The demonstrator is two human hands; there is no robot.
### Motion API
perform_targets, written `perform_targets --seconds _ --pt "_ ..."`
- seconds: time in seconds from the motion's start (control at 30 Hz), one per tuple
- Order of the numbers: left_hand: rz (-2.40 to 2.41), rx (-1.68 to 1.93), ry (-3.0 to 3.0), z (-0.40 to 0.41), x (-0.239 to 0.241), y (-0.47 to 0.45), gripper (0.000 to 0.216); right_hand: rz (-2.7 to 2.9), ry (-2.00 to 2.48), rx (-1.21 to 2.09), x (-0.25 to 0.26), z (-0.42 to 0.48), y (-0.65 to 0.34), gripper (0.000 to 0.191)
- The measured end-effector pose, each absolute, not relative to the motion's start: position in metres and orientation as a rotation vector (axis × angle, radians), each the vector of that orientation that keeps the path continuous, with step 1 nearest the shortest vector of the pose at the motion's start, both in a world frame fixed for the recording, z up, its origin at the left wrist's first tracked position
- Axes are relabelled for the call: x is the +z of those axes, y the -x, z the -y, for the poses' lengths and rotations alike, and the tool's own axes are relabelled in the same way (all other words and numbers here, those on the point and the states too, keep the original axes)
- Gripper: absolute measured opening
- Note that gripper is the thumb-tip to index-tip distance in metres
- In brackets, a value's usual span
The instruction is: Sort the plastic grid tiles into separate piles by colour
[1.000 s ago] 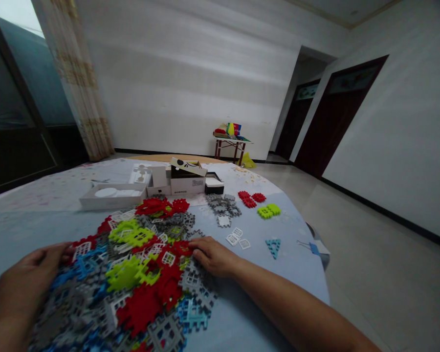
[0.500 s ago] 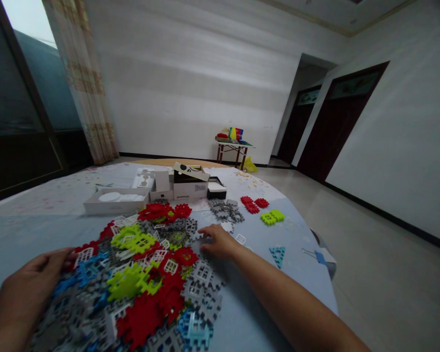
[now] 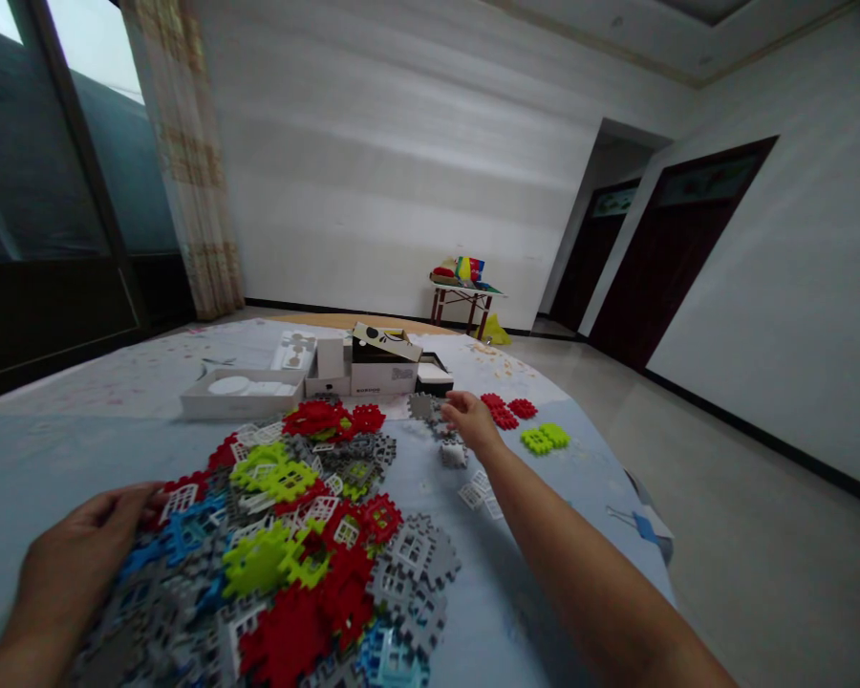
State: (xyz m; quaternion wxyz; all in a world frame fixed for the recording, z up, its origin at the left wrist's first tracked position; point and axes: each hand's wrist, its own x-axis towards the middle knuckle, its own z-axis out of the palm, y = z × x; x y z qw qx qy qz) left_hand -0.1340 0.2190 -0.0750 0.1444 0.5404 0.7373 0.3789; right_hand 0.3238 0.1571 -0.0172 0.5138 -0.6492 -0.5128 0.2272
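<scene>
Now | my right hand (image 3: 475, 421) reaches to the small grey pieces (image 3: 430, 409) far out on the bench (image 3: 57, 430), grip unclear | my left hand (image 3: 78, 564) lies flat and loose on the big pile (image 3: 293, 545) | I'd move slowly, pinch only one piece.

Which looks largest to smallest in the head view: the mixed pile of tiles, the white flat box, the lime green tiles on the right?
1. Mixed pile of tiles, largest, though nearest the camera.
2. White flat box.
3. Lime green tiles, smallest.
</scene>
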Motion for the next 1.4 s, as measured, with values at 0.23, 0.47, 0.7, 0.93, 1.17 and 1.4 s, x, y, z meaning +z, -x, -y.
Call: perform_targets --seconds 0.23,0.47,0.7,0.93,1.17,1.4 --pt "-2.027 1.142 -1.412 -0.195 -0.046 0.113 0.033 1.404 1.545 0.604 -0.029 -0.121 -0.312 0.027" --pt "-1.874 1.184 -1.350 -0.177 -0.024 0.102 0.033 1.841 1.532 0.728 -0.017 -0.071 -0.291 0.029" --pt "-1.911 1.103 -1.534 -0.172 -0.019 0.115 0.045 1.971 1.609 0.787 -0.017 -0.052 -0.288 0.044" --pt "-1.875 0.668 -1.727 -0.180 -0.014 0.123 0.048 2.082 1.774 0.824 -0.013 -0.045 -0.288 0.067" --pt "-1.817 0.577 -1.452 -0.172 -0.007 0.106 0.078 2.137 1.736 0.812 -0.013 -0.044 -0.276 0.074" --pt "-1.670 0.683 -1.270 -0.164 0.002 0.078 0.075 2.075 1.744 0.762 -0.017 -0.049 -0.263 0.060"
